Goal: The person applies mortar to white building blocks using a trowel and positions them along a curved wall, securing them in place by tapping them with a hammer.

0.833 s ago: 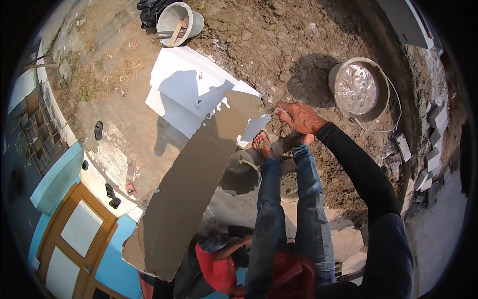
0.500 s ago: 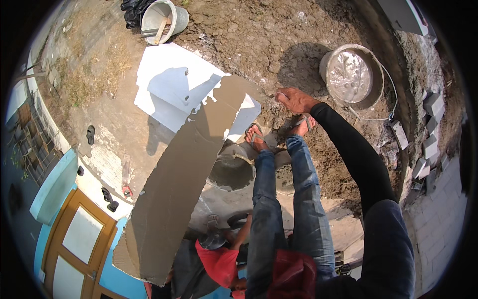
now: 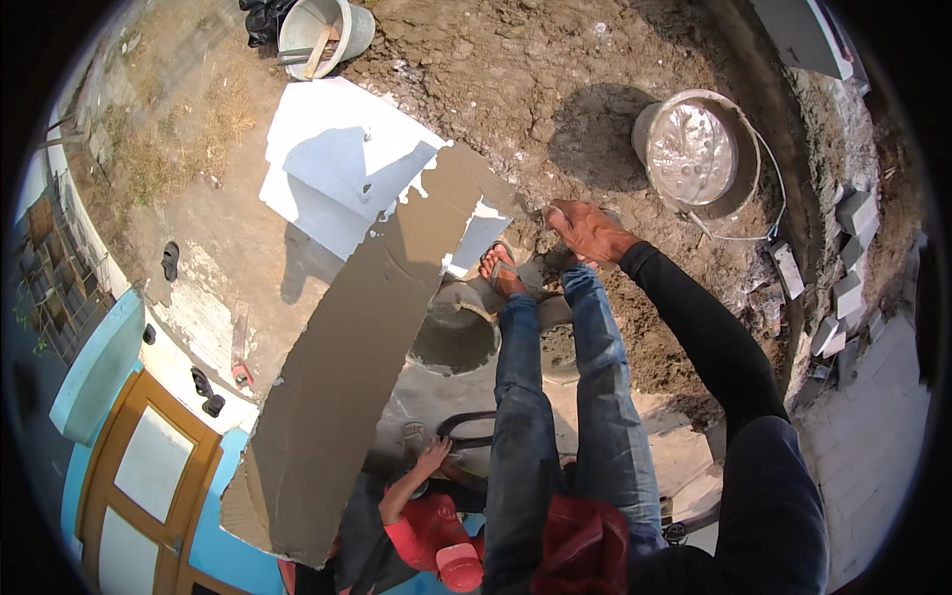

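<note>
Long grey-brown-coated flat panel (image 3: 342, 352): slants from 7 o'clock up to 12, pale ragged edges showing; its far end overlaps the white folded-looking sheets in view, its near end lies toward the brown-framed door (image 3: 149, 466).
Right hand (image 3: 592, 232): at 2 o'clock, black-sleeved, just beside the panel's far corner; the fingers are curled, but blur hides whether they are clamped on anything, so I cannot tell.
Left hand: out of view; its fingers cannot be told.
White folded-looking sheets (image 3: 317, 109): on the ground at 10 to 11 o'clock, crossed by shadow.
Round grey bucket with pale wet mix (image 3: 744, 169): at 2 o'clock, beyond the hand.
Left sandalled foot (image 3: 504, 270): near 1 o'clock; the right foot, plainer half a second ago, is now mostly behind the hand.
Red-shirted co-worker (image 3: 426, 531): at 6 to 7 o'clock; an arm now reaches toward 12 and a red cap has appeared.
Meaning: the panel keeps its slant and the hand its corner, so the handling seems unaffected.
</note>
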### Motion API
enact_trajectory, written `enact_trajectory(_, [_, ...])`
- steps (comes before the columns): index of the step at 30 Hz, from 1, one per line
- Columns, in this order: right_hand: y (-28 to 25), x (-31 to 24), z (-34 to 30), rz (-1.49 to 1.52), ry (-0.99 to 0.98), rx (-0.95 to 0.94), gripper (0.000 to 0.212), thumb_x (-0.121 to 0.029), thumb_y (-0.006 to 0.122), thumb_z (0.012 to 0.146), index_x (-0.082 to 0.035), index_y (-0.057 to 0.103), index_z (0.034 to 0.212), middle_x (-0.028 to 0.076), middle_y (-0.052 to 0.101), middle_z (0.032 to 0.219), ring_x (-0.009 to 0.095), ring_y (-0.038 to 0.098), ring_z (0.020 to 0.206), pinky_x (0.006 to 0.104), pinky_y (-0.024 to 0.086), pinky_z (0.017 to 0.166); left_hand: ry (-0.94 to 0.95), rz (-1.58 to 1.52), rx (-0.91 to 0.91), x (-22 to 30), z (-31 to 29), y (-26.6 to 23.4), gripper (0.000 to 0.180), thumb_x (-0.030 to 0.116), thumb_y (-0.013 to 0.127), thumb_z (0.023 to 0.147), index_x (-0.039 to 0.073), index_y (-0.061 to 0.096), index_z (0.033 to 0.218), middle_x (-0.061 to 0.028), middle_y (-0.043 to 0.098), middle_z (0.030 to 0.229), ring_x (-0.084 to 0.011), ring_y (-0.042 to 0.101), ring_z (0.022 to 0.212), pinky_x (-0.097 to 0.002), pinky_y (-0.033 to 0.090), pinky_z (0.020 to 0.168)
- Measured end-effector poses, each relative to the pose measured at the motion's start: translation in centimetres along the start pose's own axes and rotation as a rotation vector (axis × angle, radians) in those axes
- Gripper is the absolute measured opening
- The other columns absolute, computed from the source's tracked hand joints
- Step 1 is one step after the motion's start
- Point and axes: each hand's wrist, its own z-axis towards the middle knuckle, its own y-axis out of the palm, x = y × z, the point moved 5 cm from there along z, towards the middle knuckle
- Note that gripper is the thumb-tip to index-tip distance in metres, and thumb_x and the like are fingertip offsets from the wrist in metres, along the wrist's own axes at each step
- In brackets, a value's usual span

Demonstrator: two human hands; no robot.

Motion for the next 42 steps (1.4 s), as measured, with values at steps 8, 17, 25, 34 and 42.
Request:
enact_trajectory(8, [-1.4,-8.1,-1.4,0.002,-0.090,0.099,0.041,-0.038,0.045,0.105,-0.001,0.063,0.107,0.025,0.063,0.085,0.045,0.061,0.083,0.0501,0.047,0.080,-0.012,0.006,0.004,-0.6,0.0,0.5,0.063,0.052,0.050,0.097,-0.002,0.048,0.129,-0.0187,0.053,0.121,-0.0310,0.054,0.107,-0.0466,0.046,0.090])
enact_trajectory(17, [-0.6,4.1,-0.4,0.122,0.175,-0.041,0.057,-0.051,0.039,0.105,0.002,0.061,0.107,0.019,0.065,0.086,0.033,0.065,0.066,0.0444,0.052,0.070,-0.008,0.012,-0.012,-1.3,-0.3,0.0,0.062,0.052,0.053,0.096,-0.002,0.050,0.126,-0.0178,0.055,0.118,-0.0301,0.055,0.104,-0.0459,0.046,0.088])
enact_trajectory(25, [0.3,-1.9,-0.3,0.225,0.030,0.057,0.061,-0.057,0.033,0.106,-0.002,0.059,0.108,0.009,0.058,0.078,0.022,0.060,0.068,0.0377,0.050,0.068,0.012,0.004,-0.021,-1.0,0.7,0.8,0.061,0.051,0.055,0.095,-0.002,0.052,0.124,-0.0170,0.056,0.115,-0.0294,0.056,0.101,-0.0453,0.047,0.086])
enact_trajectory(34, [-2.3,-1.2,-4.2,0.749,0.280,-0.176,0.040,-0.039,0.042,0.106,-0.003,0.057,0.115,0.003,0.056,0.080,0.011,0.055,0.057,0.0280,0.049,0.051,0.015,0.010,0.013,-0.8,0.6,0.4,0.060,0.051,0.058,0.094,-0.002,0.054,0.121,-0.0161,0.058,0.112,-0.0285,0.057,0.098,-0.0447,0.048,0.083])
enact_trajectory(42, [-4.6,-8.0,3.9,0.502,0.320,-0.511,0.039,-0.048,0.041,0.102,-0.011,0.054,0.099,-0.001,0.048,0.071,0.007,0.044,0.049,0.0261,0.040,0.041,0.039,-0.008,0.035,-0.3,1.0,0.5,0.059,0.051,0.061,0.093,-0.002,0.056,0.118,-0.0153,0.060,0.110,-0.0278,0.058,0.095,-0.0441,0.048,0.081])
